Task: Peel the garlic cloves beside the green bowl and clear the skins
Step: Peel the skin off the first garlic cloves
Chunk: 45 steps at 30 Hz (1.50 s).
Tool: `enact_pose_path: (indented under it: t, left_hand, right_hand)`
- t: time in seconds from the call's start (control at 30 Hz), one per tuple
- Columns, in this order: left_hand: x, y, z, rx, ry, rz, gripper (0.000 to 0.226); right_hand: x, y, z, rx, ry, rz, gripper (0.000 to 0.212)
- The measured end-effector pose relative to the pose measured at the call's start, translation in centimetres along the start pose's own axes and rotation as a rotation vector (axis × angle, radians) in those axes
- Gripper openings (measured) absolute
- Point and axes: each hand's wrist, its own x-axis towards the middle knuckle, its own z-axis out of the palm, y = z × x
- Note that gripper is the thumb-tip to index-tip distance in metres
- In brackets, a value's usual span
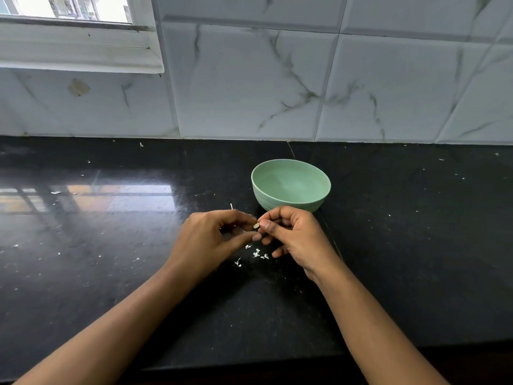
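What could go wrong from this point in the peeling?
The garlic clove is tiny, pinched between the left hand and right hand, so it may slip and land outside the green bowl. The skin flakes lie scattered on the black counter and look light; some could be missed when clearing.

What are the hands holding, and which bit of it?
A small garlic clove, pinched at one end by the right hand, thumb and forefinger. Fingertips of the left hand sit at its other end; their grip is unclear.
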Motion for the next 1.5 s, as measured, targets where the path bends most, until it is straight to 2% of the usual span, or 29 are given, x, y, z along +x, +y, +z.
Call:
enact_pose_path:
  t: [0.17,0.33,0.6,0.83,1.03,1.33,1.5]
  left_hand:
    - [-0.04,0.1,0.1,0.046,0.069,0.058,0.01]
    - [0.12,-0.1,0.2,-0.008,0.046,-0.006,0.007]
    - [0.63,-0.12,0.52,-0.348,-0.088,-0.268,0.011]
    - [0.75,0.01,0.48,-0.59,-0.181,-0.388,0.007]
    - [0.8,0.33,0.62,-0.65,-0.191,-0.444,0.007]
    - [0.81,0.53,0.9,-0.668,-0.177,-0.472,0.006]
    - [0.67,0.58,0.82,-0.673,-0.196,-0.446,0.006]
  right_hand:
    - [0.1,0.24,0.3,-0.012,-0.02,0.006,0.008]
    - [0.11,0.22,0.31,-0.036,-0.013,0.018,0.01]
    - [0.08,0.16,0.43,-0.052,-0.024,0.006,0.014]
    - [0.09,0.23,0.6,-0.057,-0.008,0.007,0.015]
    - [0.14,0.26,0.67,-0.085,0.007,0.021,0.016]
    - [-0.06,0.34,1.02,-0.27,0.012,0.045,0.02]
    - [-0.11,-0.01,1.02,-0.118,-0.056,0.143,0.021]
